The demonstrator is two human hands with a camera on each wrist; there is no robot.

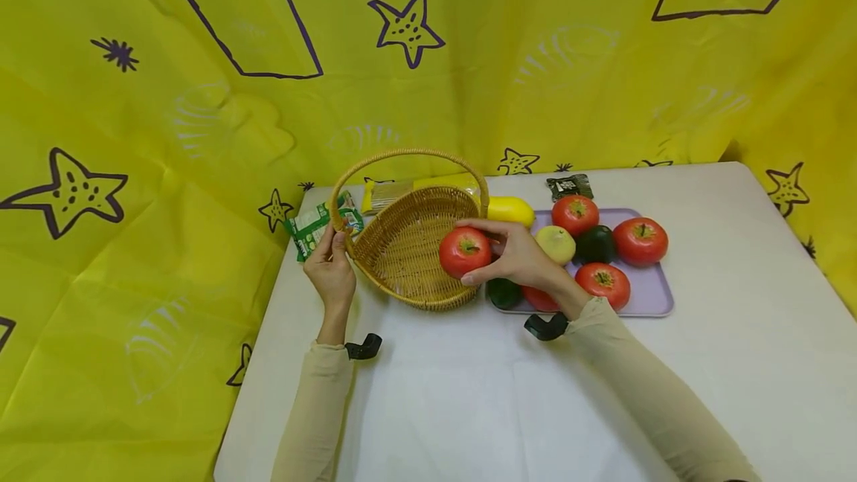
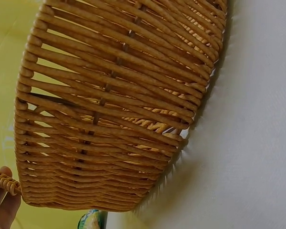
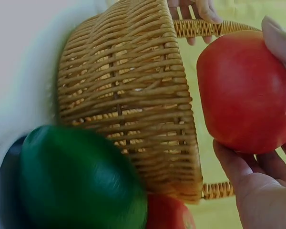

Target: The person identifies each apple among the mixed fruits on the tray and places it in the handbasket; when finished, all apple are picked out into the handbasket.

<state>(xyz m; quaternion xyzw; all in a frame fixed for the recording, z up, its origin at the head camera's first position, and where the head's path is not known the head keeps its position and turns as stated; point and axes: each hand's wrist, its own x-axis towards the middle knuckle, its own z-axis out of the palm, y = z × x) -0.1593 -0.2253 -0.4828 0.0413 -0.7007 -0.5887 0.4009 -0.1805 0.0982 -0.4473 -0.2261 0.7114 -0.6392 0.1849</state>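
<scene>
My left hand (image 1: 331,270) grips the left foot of the handle on a wicker basket (image 1: 418,296). The basket's heart-shaped opening faces up, and only its woven outer wall (image 2: 109,100) fills the left wrist view. With thumb and fingers, my right hand (image 1: 512,255) holds a red apple (image 1: 463,252) above the basket's right rim. The right wrist view shows that apple (image 3: 248,90) between thumb and fingers, beside the basket wall. Behind my right hand lies a lilac tray (image 1: 659,296) bearing several red apples (image 1: 640,241), dark avocados (image 1: 596,245) and a pale yellow-green round fruit (image 1: 556,245).
Green packets (image 1: 311,229) lie left of the basket. Behind it is a clear-and-yellow pack of long thin sticks (image 1: 388,195). A smooth yellow item (image 1: 510,210) sits between basket and tray, and a small black packet (image 1: 569,187) behind the tray. Yellow patterned cloth (image 1: 415,110) hangs at the back.
</scene>
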